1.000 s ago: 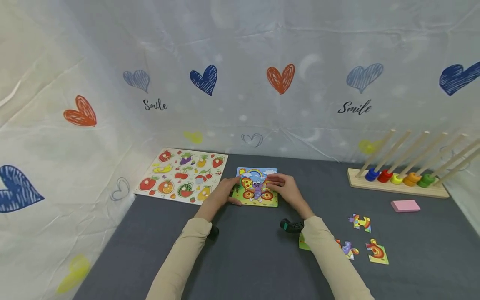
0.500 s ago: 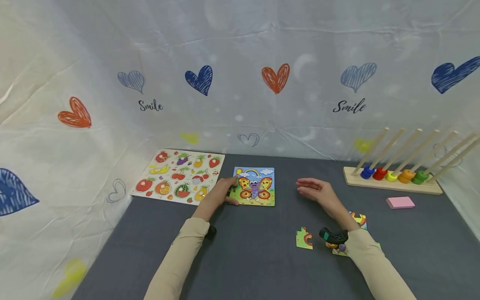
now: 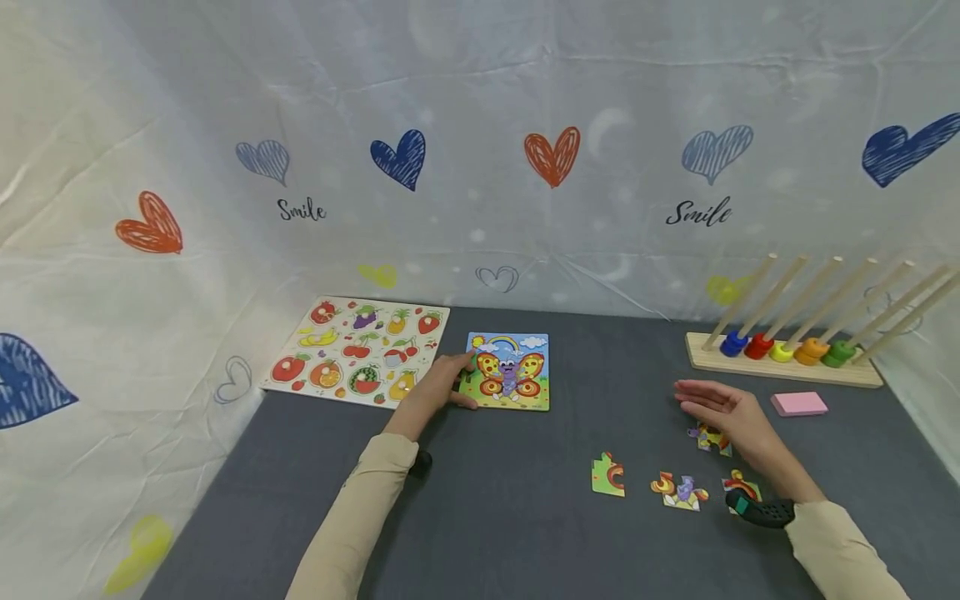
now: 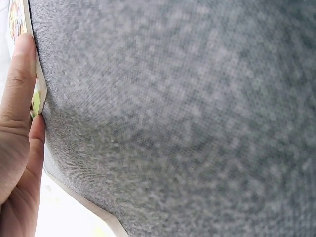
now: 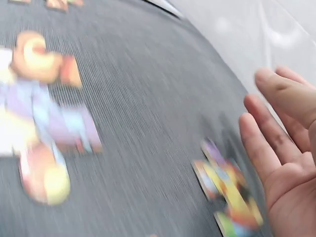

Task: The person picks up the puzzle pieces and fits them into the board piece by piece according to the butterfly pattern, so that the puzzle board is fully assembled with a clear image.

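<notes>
A square butterfly puzzle [image 3: 517, 367] lies on the dark grey table. My left hand [image 3: 437, 385] holds its near left corner between thumb and fingers; in the left wrist view those fingers [image 4: 22, 84] touch the puzzle's edge. My right hand [image 3: 731, 417] hovers with nothing in it, fingers extended, over the loose pieces on the right. Below it is a yellow and purple puzzle piece [image 3: 708, 438], also visible in the right wrist view. Nearer lie a green piece [image 3: 606, 477] and a purple and orange piece [image 3: 679, 493]. The wrist camera partly covers another piece [image 3: 738, 482].
A fruit peg board [image 3: 356, 354] lies on the left, close to the left hand. At the back right stands a wooden peg rack [image 3: 787, 367] with coloured rings and tall rods. A pink block [image 3: 799, 404] lies before it. A printed curtain [image 3: 480, 208] hangs behind the table.
My right hand has left the butterfly puzzle and moved right and nearer, over the loose pieces. The left hand has stayed at the puzzle's corner. The view has shifted slightly.
</notes>
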The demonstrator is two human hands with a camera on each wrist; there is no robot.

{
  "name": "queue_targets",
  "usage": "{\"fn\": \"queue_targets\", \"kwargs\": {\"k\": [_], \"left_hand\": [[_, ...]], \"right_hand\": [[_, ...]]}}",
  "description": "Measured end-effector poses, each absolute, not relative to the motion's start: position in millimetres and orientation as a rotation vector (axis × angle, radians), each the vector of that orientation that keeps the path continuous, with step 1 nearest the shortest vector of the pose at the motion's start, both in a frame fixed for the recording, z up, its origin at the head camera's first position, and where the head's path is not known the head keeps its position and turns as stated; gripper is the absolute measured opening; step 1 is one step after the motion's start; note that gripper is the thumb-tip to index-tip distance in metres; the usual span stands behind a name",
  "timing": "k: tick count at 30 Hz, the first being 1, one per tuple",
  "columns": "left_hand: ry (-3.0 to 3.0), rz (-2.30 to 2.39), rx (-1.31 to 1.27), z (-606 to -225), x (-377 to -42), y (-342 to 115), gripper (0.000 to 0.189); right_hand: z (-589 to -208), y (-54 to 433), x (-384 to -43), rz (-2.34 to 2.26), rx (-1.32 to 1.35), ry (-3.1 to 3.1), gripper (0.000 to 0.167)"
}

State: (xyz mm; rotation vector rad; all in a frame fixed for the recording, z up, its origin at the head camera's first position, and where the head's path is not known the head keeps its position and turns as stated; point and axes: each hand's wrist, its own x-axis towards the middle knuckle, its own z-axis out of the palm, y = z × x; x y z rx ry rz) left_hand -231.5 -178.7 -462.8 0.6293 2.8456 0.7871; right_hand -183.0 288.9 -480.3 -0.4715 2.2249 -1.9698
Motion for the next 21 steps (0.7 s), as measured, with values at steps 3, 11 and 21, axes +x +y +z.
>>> {"fn": "queue_targets", "kwargs": {"k": [3,11,21], "left_hand": [[2.838,0.780,0.622,-463.0,-233.1,-178.6,0.095],[2.844,0.752,0.658,-462.5,-234.6,-177.3,0.095],[2.860,0.748,0.667,-465.0,-233.3,-179.5,0.094]], "right_hand": [[-478.4,307.8,-175.1,-1.886,-0.494,2.307,0.039],[-480.6,344.4,-157.1,-1.672,-0.418,2.475,0.042],[-486.7,350.7,-148.8,-1.704,-0.411,2.425,0.045]]}}
